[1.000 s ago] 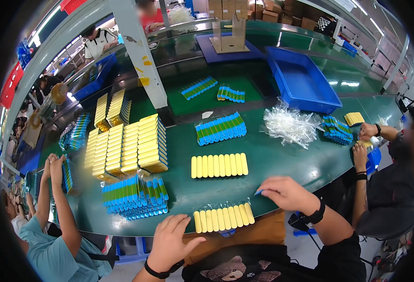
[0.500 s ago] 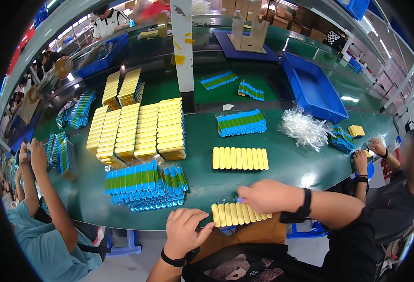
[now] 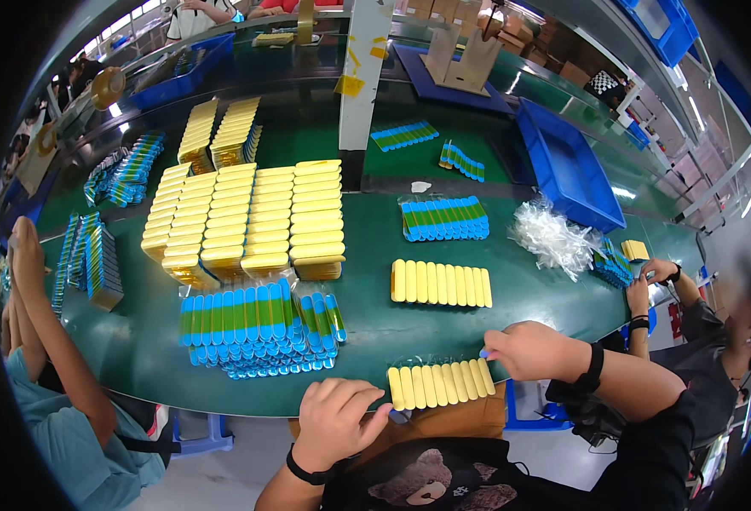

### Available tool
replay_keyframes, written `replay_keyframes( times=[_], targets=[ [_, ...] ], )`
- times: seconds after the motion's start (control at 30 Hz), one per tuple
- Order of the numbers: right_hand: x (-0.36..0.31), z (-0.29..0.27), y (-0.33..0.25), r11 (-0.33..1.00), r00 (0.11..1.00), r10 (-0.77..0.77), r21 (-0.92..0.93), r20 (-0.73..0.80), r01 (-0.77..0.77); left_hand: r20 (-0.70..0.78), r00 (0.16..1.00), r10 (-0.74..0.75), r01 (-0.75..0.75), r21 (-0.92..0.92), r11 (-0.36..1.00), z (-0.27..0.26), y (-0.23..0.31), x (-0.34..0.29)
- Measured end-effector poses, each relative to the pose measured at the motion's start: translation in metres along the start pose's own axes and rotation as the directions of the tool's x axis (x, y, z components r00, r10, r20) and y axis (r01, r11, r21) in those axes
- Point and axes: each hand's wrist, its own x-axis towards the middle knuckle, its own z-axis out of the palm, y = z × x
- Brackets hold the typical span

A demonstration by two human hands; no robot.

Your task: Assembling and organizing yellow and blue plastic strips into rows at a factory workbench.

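Note:
A row of yellow, round-ended strips that look like nail files, in a clear bag [image 3: 440,385], lies at the table's near edge. My left hand [image 3: 334,422] is at its left end, fingers curled and thumb against the bag's edge. At the top right corner my right hand [image 3: 529,351] pinches the bag with closed fingertips; a bit of blue shows at the tips. Just beyond lies another row of yellow nail files [image 3: 442,284]. Left of it rises a heap of bagged blue-and-green nail files [image 3: 239,319], with tall stacks of yellow ones [image 3: 269,221] behind.
Beyond the yellow row lies a blue-and-green pile [image 3: 445,219]. Clear plastic bags [image 3: 550,237] are heaped beside a blue tray [image 3: 567,166]. A white post [image 3: 360,94] stands at the back. Co-workers' arms are at the left [image 3: 64,341] and right [image 3: 639,307].
My right hand has moved right, from above the middle of the bag to its top right corner. My left hand stays at the left end. The head view has shifted slightly.

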Motion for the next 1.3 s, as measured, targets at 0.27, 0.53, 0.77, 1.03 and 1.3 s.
replay_keyframes(
  times=[0.27, 0.53, 0.77, 1.03, 1.3],
  targets=[
    [0.096, 0.011, -0.081, 0.950, 0.943, -0.308, 0.013, -0.129, 0.312, 0.012, 1.000, 0.021, -0.021, 0.041, 0.999, 0.004, 0.000, -0.002],
    [-0.007, 0.006, 0.009, 0.997, 0.996, -0.070, -0.044, -0.058, 0.067, 0.005, 1.000, -0.025, 0.025, 0.048, 0.999, 0.004, 0.006, 0.004],
    [-0.011, 0.006, 0.010, 0.994, 0.983, -0.033, 0.097, -0.179, 0.051, -0.010, 0.999, -0.040, 0.041, 0.062, 0.997, 0.004, 0.012, 0.006],
    [0.045, 0.031, -0.041, 0.957, 0.948, -0.180, 0.175, -0.263, 0.230, -0.017, 0.998, -0.054, 0.055, 0.046, 0.997, 0.010, 0.018, -0.004],
    [-0.054, 0.025, 0.034, 0.975, 0.954, 0.186, 0.162, -0.233, -0.151, 0.018, 0.998, -0.053, 0.053, -0.006, 0.999, 0.008, 0.015, -0.005]
  ],
)
